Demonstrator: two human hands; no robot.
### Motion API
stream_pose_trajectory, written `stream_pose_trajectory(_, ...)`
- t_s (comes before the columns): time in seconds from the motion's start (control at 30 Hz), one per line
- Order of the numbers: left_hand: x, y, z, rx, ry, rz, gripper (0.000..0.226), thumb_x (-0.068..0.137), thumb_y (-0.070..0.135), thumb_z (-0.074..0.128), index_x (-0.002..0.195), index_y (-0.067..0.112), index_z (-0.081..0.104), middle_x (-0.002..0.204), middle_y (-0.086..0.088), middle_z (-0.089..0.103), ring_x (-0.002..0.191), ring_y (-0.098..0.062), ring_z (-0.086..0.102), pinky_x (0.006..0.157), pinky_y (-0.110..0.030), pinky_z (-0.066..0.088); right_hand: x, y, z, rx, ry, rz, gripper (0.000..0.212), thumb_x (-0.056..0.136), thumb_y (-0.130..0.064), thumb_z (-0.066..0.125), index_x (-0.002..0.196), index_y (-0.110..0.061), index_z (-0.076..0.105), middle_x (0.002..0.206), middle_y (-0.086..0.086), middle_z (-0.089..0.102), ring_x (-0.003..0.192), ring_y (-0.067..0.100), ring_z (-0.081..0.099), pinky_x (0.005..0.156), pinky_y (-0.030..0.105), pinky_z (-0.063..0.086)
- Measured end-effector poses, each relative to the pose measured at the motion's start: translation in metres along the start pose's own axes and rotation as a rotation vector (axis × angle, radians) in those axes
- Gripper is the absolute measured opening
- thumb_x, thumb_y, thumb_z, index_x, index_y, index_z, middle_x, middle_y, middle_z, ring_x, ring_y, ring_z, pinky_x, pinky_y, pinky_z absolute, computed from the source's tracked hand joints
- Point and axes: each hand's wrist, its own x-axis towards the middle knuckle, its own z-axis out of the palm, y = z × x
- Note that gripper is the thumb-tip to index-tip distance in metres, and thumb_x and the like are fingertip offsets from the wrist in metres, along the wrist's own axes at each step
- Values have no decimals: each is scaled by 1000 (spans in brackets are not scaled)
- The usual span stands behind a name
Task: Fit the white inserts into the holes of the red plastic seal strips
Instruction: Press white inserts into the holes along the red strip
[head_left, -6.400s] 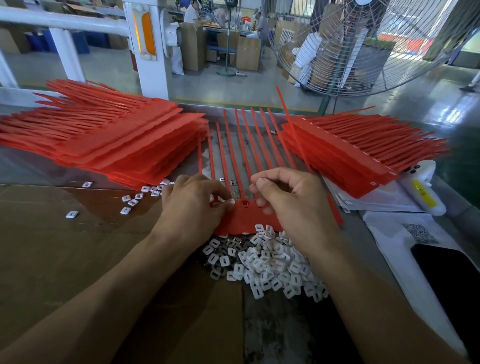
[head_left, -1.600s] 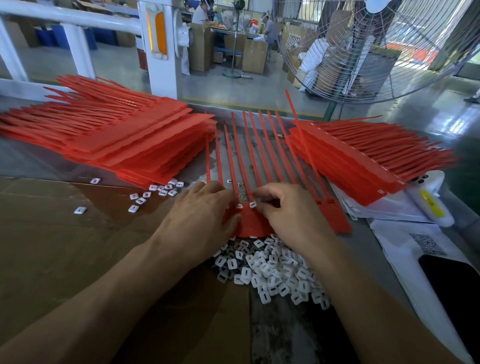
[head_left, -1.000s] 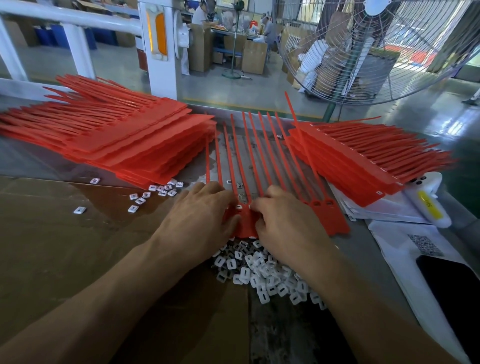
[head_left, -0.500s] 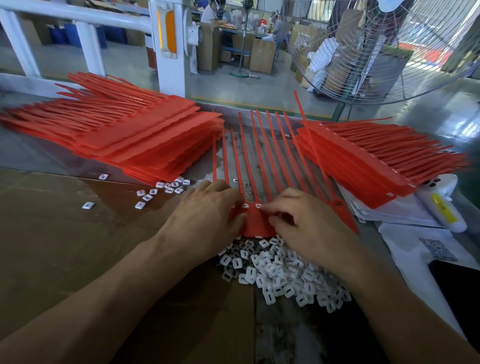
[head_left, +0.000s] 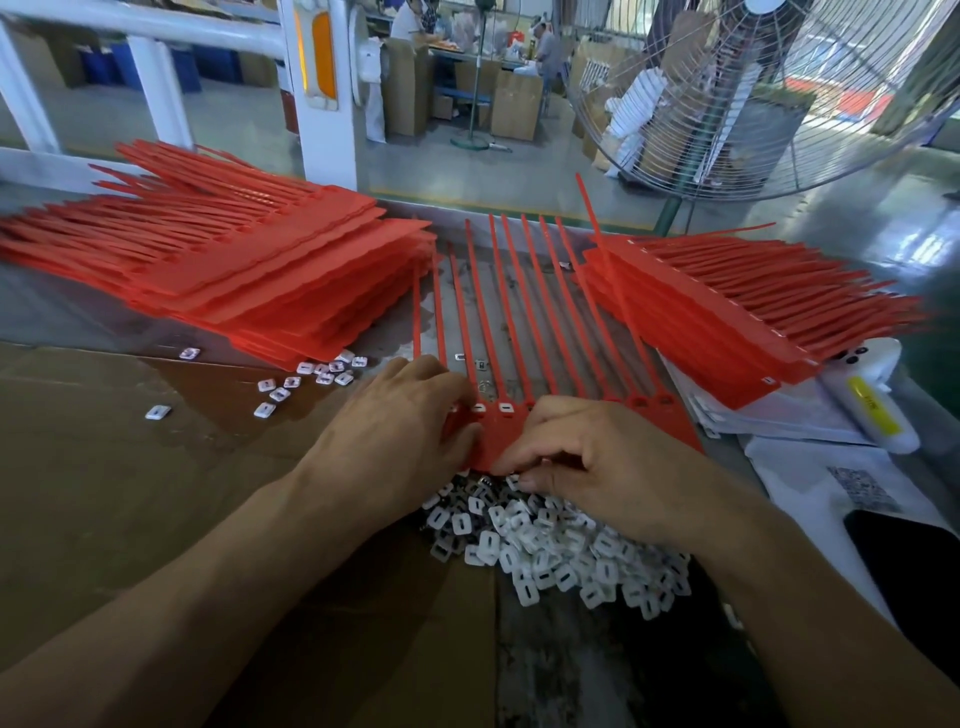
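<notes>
Red plastic seal strips (head_left: 501, 434) fanned mid-desk, left hand (head_left: 400, 441) pressing flat, right hand (head_left: 597, 462) curling fingers, seemingly pinching from the white square inserts (head_left: 550, 551)—seat squarely!

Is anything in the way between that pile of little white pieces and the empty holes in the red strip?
Nothing visible. The white inserts lie just below the red seal strips, and the right hand is at the pile's top edge.

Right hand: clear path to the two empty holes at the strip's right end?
Probably yes. The empty holes lie uncovered just past the right hand, with nothing between them.
</notes>
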Motion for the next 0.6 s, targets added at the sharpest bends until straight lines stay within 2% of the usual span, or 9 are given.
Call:
stream_pose_trajectory(0.2, 1, 0, 0, 7, -9, -7, 38, 95, 50, 54, 129, 34, 59, 131, 12, 53, 125, -13, 45, 109, -39, 39, 2, 0, 0, -57, 3, -5, 15, 95, -24, 74, 105, -34, 74, 104, -19, 61, 100, 0, 61, 89, 29, 52)
stream_pose_trajectory(0.4, 1, 0, 0, 2, -16, -14, 38, 95, 50, 54, 129, 34, 59, 130, 11, 54, 126, -14, 45, 109, -41, 39, 3, 2, 1, -82, -13, -2, 12, 92, -34, 75, 104, -36, 72, 105, -23, 58, 99, -4, 58, 89, 24, 50)
stream_pose_trajectory(0.6, 1, -1, 0, -3, -20, -8, 39, 95, 51, 53, 130, 35, 58, 130, 13, 53, 125, -12, 44, 108, -40, 41, 3, 4, 4, 27, 58, 19, 6, 95, -30, 72, 100, -33, 75, 100, -20, 65, 95, -2, 64, 86, 25, 53)
